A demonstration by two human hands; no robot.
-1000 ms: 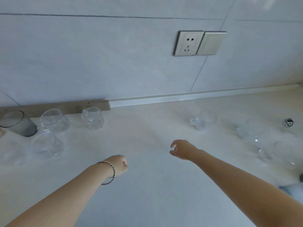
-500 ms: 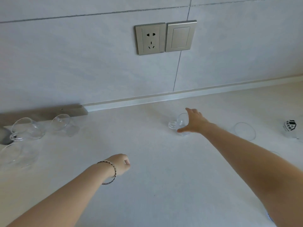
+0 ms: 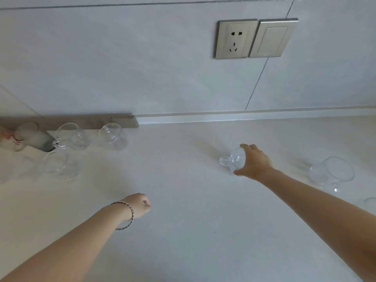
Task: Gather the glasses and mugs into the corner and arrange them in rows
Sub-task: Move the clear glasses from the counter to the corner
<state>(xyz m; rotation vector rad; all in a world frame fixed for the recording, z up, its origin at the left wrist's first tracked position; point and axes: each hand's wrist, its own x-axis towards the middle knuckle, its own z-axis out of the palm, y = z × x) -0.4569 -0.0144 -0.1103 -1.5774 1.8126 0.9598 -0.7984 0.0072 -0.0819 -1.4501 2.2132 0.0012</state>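
Observation:
My right hand (image 3: 254, 162) is closed around a small clear glass cup (image 3: 234, 160) with a handle that points left, in the middle of the pale countertop (image 3: 183, 231). My left hand (image 3: 138, 204) hovers over the counter as a loose fist with nothing in it, a bracelet on its wrist. At the far left corner stand a grey frosted tumbler (image 3: 38, 139), a clear mug (image 3: 70, 136), another clear mug (image 3: 113, 136) and a clear glass (image 3: 58, 164) in front of them. A large clear mug (image 3: 331, 171) stands to the right of my right hand.
A tiled wall (image 3: 142, 68) rises behind the counter, with a silver socket (image 3: 234, 38) and switch (image 3: 271, 37). Another glass rim (image 3: 370, 201) shows at the right edge. Something white and red, blurred, sits at the far left edge (image 3: 8, 137).
My right hand reached forward to the small glass cup and closed on it. The camera swung right and back left. My left hand stayed put.

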